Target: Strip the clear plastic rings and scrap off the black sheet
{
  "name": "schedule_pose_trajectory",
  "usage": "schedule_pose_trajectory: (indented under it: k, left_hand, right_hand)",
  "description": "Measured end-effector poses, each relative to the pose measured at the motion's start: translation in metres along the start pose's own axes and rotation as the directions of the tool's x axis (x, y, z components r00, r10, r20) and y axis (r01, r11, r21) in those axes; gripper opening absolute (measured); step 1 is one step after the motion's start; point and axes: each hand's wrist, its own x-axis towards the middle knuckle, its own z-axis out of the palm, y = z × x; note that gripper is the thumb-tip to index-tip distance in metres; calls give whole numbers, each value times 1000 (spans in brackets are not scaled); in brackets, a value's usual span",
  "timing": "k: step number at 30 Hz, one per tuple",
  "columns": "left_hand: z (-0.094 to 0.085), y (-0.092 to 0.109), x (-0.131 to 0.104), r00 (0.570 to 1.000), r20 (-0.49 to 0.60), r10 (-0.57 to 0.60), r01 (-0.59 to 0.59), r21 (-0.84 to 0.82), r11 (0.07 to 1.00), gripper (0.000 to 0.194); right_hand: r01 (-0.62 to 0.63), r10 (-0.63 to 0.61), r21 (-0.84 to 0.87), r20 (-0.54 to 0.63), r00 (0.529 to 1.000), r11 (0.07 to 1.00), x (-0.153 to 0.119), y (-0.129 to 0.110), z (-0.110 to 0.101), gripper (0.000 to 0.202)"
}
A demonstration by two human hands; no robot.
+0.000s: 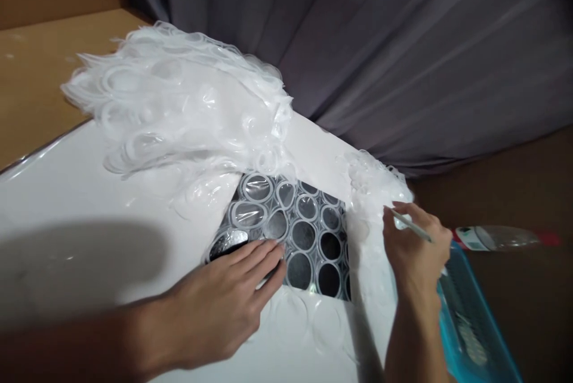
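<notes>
A black sheet (302,235) with rows of grey-white rings lies on the white table, under glossy clear film. My left hand (237,299) rests across the sheet's lower left part, fingers stretched out and lying flat on it. At the right, my right hand (414,246) pinches a thin pale stick-like tool (414,226); its exact kind is unclear. The tool's tip end is beside a small heap of clear plastic rings (376,177). Beyond the sheet, a large pile of clear ring-shaped plastic pieces (188,93) spreads over the table.
A blue translucent tray (481,311) with small items inside stands at the right, below a clear bottle (505,238) with a red cap, lying sideways. A grey curtain (358,43) hangs behind the white table (80,192). Brown board (40,67) lies at the far left.
</notes>
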Motion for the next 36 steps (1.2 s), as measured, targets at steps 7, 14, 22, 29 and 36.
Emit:
schedule_pose_trajectory:
  k: [7,14,22,29,36]
  left_hand:
    - [1,6,1,994,-8,-106,106,99,989,67]
    - [2,7,-2,996,28,-83,80,83,993,64]
    - [0,7,-3,997,30,-76,73,75,994,72]
    - [2,7,-3,996,41,-75,71,85,994,66]
    - [2,7,-2,997,31,-69,66,95,993,67]
  right_hand:
    - [36,-526,810,345,777,585,-23,-115,-4,13]
    - [-104,-674,931,329,661,351,-34,-164,14,13]
    - [-61,-743,934,319,589,353,-29,-163,23,10]
    - [-27,-790,929,329,517,369,-21,-163,18,11]
    - [-9,-789,927,324,521,375,-21,-162,17,11]
